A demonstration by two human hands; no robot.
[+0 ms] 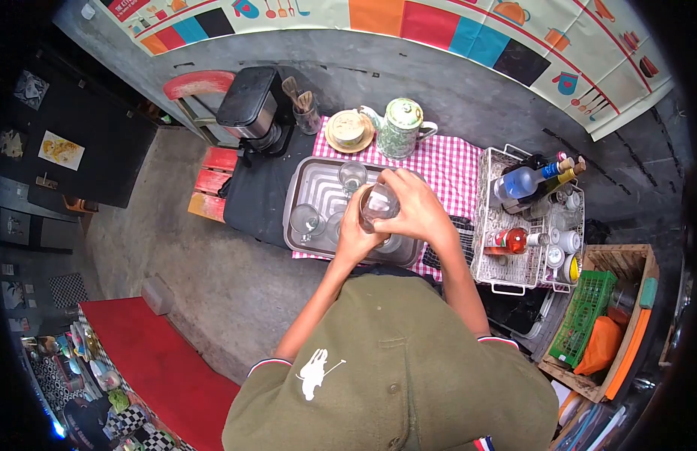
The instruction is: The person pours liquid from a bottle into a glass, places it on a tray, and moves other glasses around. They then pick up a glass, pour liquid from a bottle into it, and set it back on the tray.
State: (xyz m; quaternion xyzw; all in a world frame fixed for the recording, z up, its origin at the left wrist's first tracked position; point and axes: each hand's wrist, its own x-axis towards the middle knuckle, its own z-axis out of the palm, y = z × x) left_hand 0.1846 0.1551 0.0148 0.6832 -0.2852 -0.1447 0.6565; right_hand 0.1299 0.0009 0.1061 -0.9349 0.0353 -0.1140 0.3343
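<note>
A clear drinking glass (378, 204) is held between both hands above a grey metal tray (307, 184). My left hand (352, 239) grips the glass from below and on its left side. My right hand (412, 204) wraps over the glass from the right and top. Two more clear glasses stand on the tray: one (352, 177) at the back, one (306, 220) at the front left. The tray rests on a small table with a red-and-white checked cloth (450, 161).
A black coffee machine (251, 105) stands at the table's left, with a cup of wooden utensils (305, 109). A patterned green teapot (401, 128) and a lidded dish (348, 129) are behind the tray. A white wire basket (514, 218) holds bottles on the right. A wooden crate (615, 323) sits farther right.
</note>
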